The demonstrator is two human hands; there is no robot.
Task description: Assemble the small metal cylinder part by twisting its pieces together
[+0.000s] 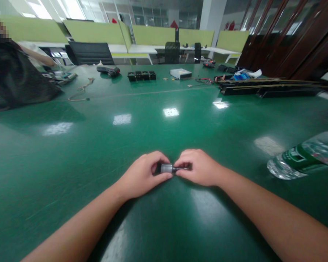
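Note:
Near the front middle of the green table (142, 131), both hands meet at a small grey cylinder with dark ends (166, 168). Thumb and fingers of my left hand (143, 174) close around the cylinder from the left. From its right end a thin dark rod (180, 168) extends into my right hand (198, 167), which pinches it between thumb and fingers. Cylinder and rod lie in line, roughly level; whether they are one piece, I cannot tell. My fingers hide parts of both.
A plastic bottle with a green label (303, 156) lies to the right. Toward the back are a black module row (142, 75), a silver box (180, 74), a power tool (108, 71), a cable (79, 92) and long dark rails (262, 87). A person in dark clothing (19, 72) is at far left.

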